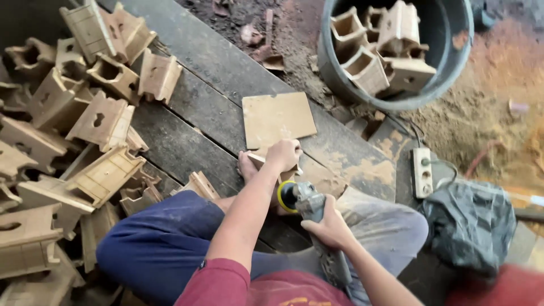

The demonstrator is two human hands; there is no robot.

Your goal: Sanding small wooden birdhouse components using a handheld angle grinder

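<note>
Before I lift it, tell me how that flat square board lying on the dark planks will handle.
The flat square board looks thin and rigid, so it should lift stiffly without flopping. It appears light for its area. Lying flat on the planks, it cannot roll or tip; its dusty face may feel slippery, and it would probably slide if pushed.

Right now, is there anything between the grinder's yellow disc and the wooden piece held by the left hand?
Nothing visible. The yellow disc sits right beside the wooden piece under the left hand.

Single head-worn view, looking steeply down and close over the wearer's lap. Dark, dusty plank floor (215, 113) fills frame centre; no second view.
</note>
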